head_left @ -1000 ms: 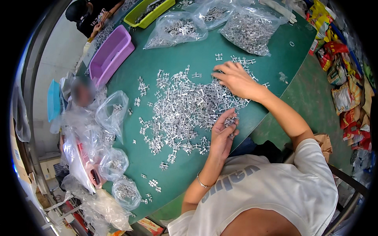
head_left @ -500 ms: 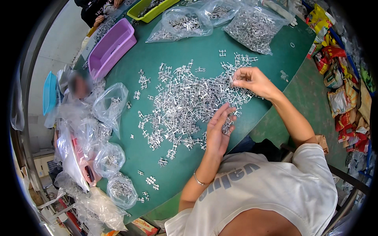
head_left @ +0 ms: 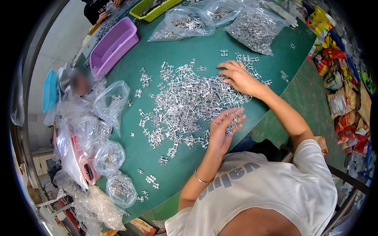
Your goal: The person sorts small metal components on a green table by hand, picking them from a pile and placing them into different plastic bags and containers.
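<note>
A broad heap of small silvery metal pieces (head_left: 185, 102) is spread over the green table (head_left: 165, 181). My left hand (head_left: 221, 131) is palm up at the heap's near right edge. Its fingers curl round several of the small metal pieces (head_left: 231, 122). Over the right part of the heap, my right hand (head_left: 241, 80) reaches in with its fingers apart and pointing left. I see nothing held in it, though its palm side is hidden.
Clear bags of metal pieces (head_left: 256, 29) lie along the far edge. A purple bin (head_left: 114, 47) and a yellow-green tray (head_left: 151, 11) stand at the far left. More plastic bags (head_left: 112, 100) line the left edge. Another person's hand (head_left: 103, 16) shows beyond the bin.
My right hand has shifted left over the heap, and its fingers have gone from a pinch to spread. My left hand has barely moved and keeps its pieces.
</note>
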A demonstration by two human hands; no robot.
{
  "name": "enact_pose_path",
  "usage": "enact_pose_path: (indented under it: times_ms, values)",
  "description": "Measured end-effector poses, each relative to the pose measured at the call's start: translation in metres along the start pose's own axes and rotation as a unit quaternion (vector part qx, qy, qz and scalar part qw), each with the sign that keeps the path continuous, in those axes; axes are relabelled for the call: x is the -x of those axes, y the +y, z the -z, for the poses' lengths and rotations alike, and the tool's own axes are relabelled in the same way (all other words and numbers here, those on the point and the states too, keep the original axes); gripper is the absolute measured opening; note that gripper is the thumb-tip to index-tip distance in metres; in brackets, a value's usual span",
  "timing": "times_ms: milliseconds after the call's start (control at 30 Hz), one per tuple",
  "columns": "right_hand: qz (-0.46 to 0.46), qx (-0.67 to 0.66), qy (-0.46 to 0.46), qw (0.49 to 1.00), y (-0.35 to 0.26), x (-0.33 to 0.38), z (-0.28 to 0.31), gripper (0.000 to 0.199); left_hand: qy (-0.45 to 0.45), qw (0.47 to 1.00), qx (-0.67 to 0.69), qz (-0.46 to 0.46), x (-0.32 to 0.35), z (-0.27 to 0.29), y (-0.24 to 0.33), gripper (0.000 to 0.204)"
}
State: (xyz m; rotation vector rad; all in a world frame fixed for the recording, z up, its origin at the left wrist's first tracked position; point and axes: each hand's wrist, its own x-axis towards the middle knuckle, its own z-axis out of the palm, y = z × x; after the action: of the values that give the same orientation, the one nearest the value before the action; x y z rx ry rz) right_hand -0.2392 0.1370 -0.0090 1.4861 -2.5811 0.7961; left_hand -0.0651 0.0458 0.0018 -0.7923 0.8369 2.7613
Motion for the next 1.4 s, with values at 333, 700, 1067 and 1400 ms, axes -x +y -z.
enact_pose_path:
  times_ms: [333, 700, 1067, 1400]
  values:
    - [-0.137, -0.235, 0.127, 0.954, 0.002, 0.004, 0.021, 0.015, -0.003, 0.999, 0.04, -0.028, 0.001, 0.011, -0.002, 0.026]
    - [-0.215, -0.307, 0.089, 0.923, -0.002, 0.003, 0.026, 0.01, -0.022, 0.998, -0.006, -0.051, 0.005, 0.012, -0.004, 0.026]
    - [-0.229, -0.328, 0.042, 0.915, -0.015, 0.02, 0.03, 0.011, 0.01, 0.999, -0.012, -0.05, 0.009, 0.006, -0.002, 0.033]
    - [-0.251, -0.526, 0.03, 0.812, -0.062, 0.042, 0.019, 0.011, 0.043, 0.98, -0.112, -0.156, 0.001, -0.007, -0.001, 0.037]
